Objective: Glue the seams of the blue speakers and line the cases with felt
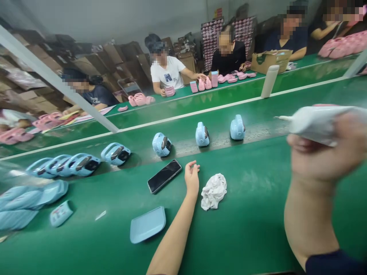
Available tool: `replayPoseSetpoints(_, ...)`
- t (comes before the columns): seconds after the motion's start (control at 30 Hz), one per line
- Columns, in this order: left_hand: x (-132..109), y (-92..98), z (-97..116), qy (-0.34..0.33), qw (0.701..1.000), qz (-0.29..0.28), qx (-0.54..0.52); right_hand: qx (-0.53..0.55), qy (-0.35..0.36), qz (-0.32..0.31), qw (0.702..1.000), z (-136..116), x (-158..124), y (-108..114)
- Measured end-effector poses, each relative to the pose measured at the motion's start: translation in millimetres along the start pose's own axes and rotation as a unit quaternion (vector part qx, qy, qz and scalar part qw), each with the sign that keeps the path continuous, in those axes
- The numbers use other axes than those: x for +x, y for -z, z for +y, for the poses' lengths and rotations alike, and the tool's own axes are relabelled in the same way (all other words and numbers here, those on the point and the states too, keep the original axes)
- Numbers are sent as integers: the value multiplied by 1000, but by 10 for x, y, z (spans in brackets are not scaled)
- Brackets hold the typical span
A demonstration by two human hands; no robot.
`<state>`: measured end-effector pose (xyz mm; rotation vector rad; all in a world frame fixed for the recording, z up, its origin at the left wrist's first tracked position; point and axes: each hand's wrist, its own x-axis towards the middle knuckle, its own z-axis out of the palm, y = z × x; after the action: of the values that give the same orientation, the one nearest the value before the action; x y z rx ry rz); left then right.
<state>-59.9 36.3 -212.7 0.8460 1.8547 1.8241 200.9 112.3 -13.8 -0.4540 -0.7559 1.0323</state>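
Observation:
My right hand (329, 156), blurred, is raised at the right with its fingers wrapped round a white nozzle-tipped bottle (311, 120). The bottle's thin tip points left. My left hand (192, 173) is over the green work surface, its fingers loosely curled and apart, with nothing visible in them. Just left of that hand lies a black phone (164, 176); to its right is a crumpled white cloth (214, 191). A light-blue tray-shaped plastic part (148, 225) rests nearer to me, left of my forearm.
Light-blue handled plastic housings (162, 145) with dark fronts stand in a row along the belt (183, 149). Blue parts in clear plastic (25, 202) and a small blue panel (61, 214) lie at left. Across the line, several people handle pink parts near a white cylindrical bottle (270, 82).

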Motion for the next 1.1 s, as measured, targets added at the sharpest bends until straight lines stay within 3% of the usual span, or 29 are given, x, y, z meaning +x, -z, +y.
replayPoseSetpoints(0.03, 23, -14, -4, 2, 1000, -5, -8, 4, -13, 1, 1000, 116, -72, -98)
replayPoseSetpoints(0.07, 43, -30, 1, 3, 1000, -12, -14, 13, -73, -8, 997, 261, -143, -158)
replayPoseSetpoints(0.13, 62, -57, 21, 3, 999, -28, -21, 39, -262, -39, 964, 610, -278, -161)
replayPoseSetpoints(0.17, 62, -67, 32, 2, 999, -35, -24, 35, -300, -42, 952, 795, -340, -112)
replayPoseSetpoints(0.3, 32, -83, 47, 1, 998, -53, -35, 15, -376, -40, 926, 1413, -527, 245)
replayPoseSetpoints(0.4, 13, -87, 52, 5, 997, -58, -43, 9, -419, -39, 907, 1661, -592, 484)
replayPoseSetpoints(0.67, -12, -118, 123, 20, 996, -75, -36, 28, -471, -34, 881, 1820, -605, 660)
replayPoseSetpoints(1.1, -65, -107, 150, 27, 996, -84, -10, 120, -528, -7, 841, 1685, -453, 654)
